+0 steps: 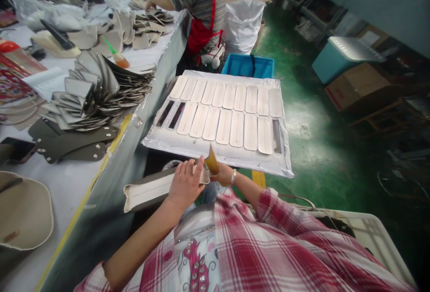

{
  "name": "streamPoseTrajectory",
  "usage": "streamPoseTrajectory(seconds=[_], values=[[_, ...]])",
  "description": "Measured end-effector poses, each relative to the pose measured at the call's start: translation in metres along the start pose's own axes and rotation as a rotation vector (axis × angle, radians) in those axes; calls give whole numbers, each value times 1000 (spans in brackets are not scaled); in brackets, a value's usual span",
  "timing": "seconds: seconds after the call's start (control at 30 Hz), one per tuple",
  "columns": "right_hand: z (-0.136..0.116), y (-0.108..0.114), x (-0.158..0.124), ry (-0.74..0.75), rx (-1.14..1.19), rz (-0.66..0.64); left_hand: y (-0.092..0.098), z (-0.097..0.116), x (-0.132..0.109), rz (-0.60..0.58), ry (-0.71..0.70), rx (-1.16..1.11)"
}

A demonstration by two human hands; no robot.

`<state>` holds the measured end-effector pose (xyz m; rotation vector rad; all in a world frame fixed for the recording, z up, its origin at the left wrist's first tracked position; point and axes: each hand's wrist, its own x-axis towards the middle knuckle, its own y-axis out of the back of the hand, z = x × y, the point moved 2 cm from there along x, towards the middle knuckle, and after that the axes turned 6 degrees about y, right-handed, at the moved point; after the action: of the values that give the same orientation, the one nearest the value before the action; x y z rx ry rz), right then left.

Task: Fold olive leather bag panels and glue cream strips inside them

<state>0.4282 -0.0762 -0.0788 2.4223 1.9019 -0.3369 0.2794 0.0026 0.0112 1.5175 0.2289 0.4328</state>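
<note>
Across my lap lies a long grey bag piece [148,193], its narrow white bottom strip facing up. My left hand [186,182] grips it near the right end, fingers across the white strip and the index finger stretched toward the end. My right hand [221,174] is closed on a flat yellow-brown scraper-like piece [211,161] that stands upright at that end of the bag piece; its lower part is hidden. Beyond my hands, a white-covered board [215,149] bears two rows of white rounded strips [228,126], each with a line down its middle.
The table on my left carries stacked grey panels [97,90], an open beige bag body [25,211] and a bottle with a green nozzle [116,54]. A co-worker in a red apron [201,32] stands behind a blue crate [248,66]. Boxes [366,88] line the right.
</note>
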Motion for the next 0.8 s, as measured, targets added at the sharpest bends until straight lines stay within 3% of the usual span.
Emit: streamPoseTrajectory(seconds=[0.1, 0.23, 0.47, 0.8], values=[[-22, 33, -38, -149, -224, -25, 0, 1, -1, 3, 11, -20], [-52, 47, -74, -385, -195, -261, -2, 1, -3, 11, -1, -35], [-76, 13, -30, -424, -325, -645, -6, -5, -3, 2, -10, -63], [-62, 9, -17, -484, -184, -632, -14, -16, 1, -27, -73, -119]])
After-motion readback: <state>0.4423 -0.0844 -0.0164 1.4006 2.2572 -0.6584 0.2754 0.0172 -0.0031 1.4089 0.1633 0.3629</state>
